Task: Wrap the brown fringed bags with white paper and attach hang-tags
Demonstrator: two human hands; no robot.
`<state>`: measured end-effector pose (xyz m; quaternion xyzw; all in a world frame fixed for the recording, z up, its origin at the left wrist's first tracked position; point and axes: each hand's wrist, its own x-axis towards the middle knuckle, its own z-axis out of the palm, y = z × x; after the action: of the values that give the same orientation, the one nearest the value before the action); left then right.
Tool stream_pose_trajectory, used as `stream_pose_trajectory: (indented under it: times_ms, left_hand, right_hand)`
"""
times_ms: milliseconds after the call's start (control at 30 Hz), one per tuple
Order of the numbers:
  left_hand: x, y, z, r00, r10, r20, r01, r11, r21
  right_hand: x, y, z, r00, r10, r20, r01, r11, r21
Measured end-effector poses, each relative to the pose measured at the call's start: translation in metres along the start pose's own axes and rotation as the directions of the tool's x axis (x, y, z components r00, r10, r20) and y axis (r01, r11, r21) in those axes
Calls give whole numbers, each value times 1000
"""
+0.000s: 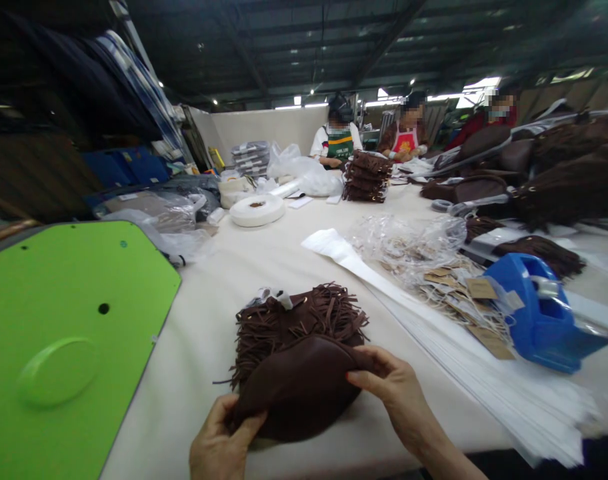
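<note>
A dark brown suede bag with fringe (299, 353) lies on the cream table (264, 260) right in front of me. My left hand (221, 440) grips its near lower-left edge, thumb on top. My right hand (391, 387) pinches the bag's right edge, fingers curled over the brown flap. A small white tag (279, 296) sits at the bag's far end among the fringe.
A bright green panel (69, 333) fills the left. To the right lie long white strips (434, 320), paper tags (479, 293), clear plastic bags (409, 243) and a blue tape dispenser (539, 313). Farther back are a white tape roll (258, 210), stacked fringed bags (367, 177) and three seated people.
</note>
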<state>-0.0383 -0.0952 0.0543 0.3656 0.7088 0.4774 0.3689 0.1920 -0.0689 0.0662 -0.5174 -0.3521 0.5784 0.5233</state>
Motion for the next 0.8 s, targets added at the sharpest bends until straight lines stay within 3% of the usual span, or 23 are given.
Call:
stream_pose_trajectory:
  times_ms: [133, 233, 333, 400, 533, 633, 800]
  left_hand:
    - [4, 13, -6, 965, -79, 250, 107, 989, -99]
    - [11, 27, -10, 907, -157, 391, 213, 971, -104]
    - [18, 29, -10, 868, -202, 453, 241, 970, -29]
    - [22, 24, -9, 899, -175, 401, 211, 976, -46]
    - [27, 11, -7, 992, -73, 99, 80, 994, -68]
    - [26, 4, -5, 999, -36, -21, 37, 998, 46]
    - [18, 0, 4, 996, -64, -56, 69, 994, 81]
  right_hand:
    - [7, -4, -5, 999, 43, -12, -43, 999, -27]
    - [9, -14, -9, 993, 83, 84, -76, 993, -86]
    - [9, -21, -12, 968, 123, 218, -106, 990, -89]
    - [10, -20, -12, 954, 118, 274, -109, 993, -49]
    - [13, -12, -11, 952, 110, 284, -126, 991, 37]
    - [13, -10, -9, 964, 115, 238, -134, 989, 64]
    - [6, -15, -2, 989, 54, 139, -62, 997, 55]
